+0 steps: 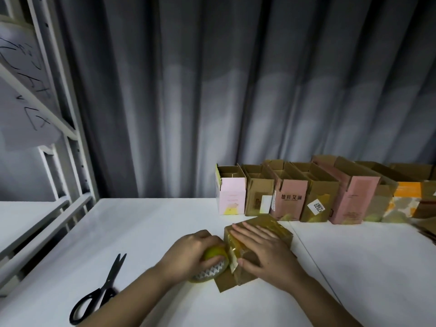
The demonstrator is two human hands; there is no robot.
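Tape roll (212, 260) gripped in curled left hand (188, 253), touching cardboard box (271, 224) pressed under flat, straight-fingered right hand (265, 251).

The small brown cardboard box (259, 234) near the middle looks matt where bare and glossy where clear yellowish plastic tape covers it. The roll of clear yellowish tape (212, 265) beside it shines, smooth as film. The black-handled scissors (99, 291) at the near left have dark matt blades and glossy plastic loops. The white table (153, 220) is smooth, faintly sheened. Far right, the row of brown and pink cardboard cartons (306, 194) is matt paperboard. Behind hangs a grey pleated cloth curtain (236, 90); far left stands a white-painted metal rack (70, 128).
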